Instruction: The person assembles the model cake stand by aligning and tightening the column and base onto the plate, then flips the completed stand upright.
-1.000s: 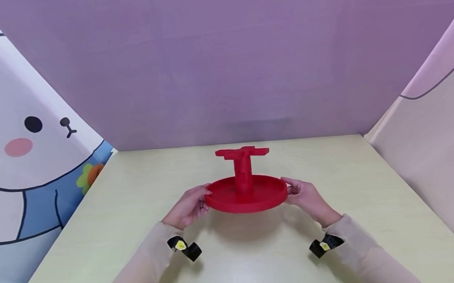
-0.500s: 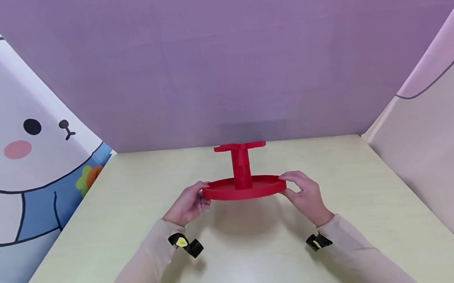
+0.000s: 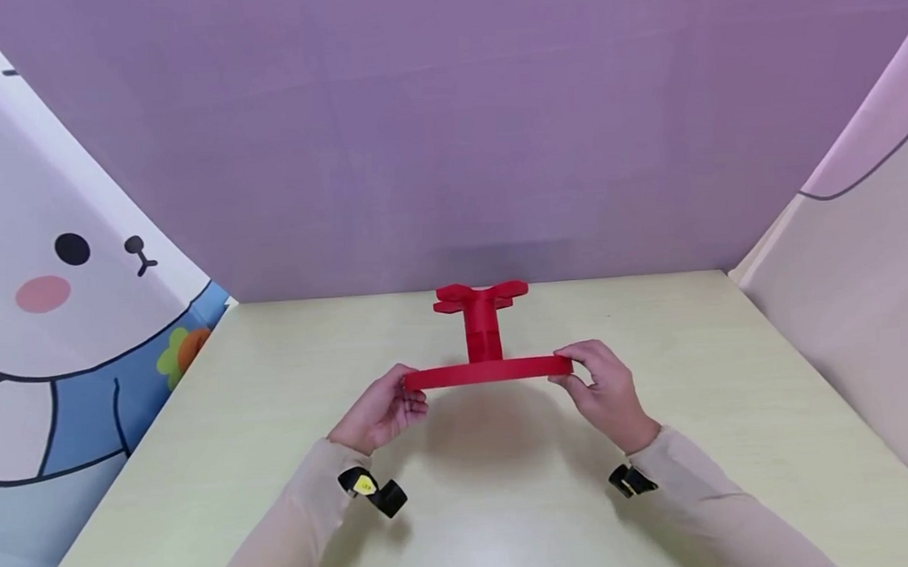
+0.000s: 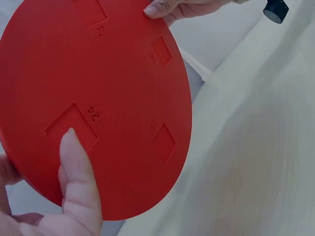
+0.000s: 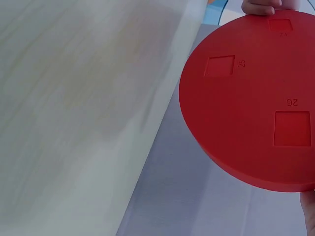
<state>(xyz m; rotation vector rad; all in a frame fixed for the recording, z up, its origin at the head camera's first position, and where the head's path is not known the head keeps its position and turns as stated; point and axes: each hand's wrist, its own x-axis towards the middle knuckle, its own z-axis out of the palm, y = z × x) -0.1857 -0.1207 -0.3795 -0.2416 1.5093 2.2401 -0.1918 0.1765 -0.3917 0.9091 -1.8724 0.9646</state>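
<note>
I hold a red plastic stand, a round disc base with a central post and a cross-shaped top [image 3: 486,349], level and clear above the pale wooden tabletop [image 3: 727,374], near the middle of the surface. My left hand [image 3: 379,413] pinches the base's left rim, thumb on top and fingers curled beneath; the left wrist view shows one finger [image 4: 76,177] lying on the flat underside beside a square recess marked 24. My right hand [image 3: 604,387] grips the right rim the same way, fingers clenched round the edge. The underside carries further square recesses with moulded numbers, 26 and 27 legible. A shadow sits on the table directly under the disc.

The back wall is a plain purple panel [image 3: 449,133]. To the left stands a panel printed with a cartoon rabbit [image 3: 56,272] in blue clothing; to the right, a pale pink panel [image 3: 868,302]. Black wrist-mounted cameras [image 3: 374,491] show on both beige sleeves.
</note>
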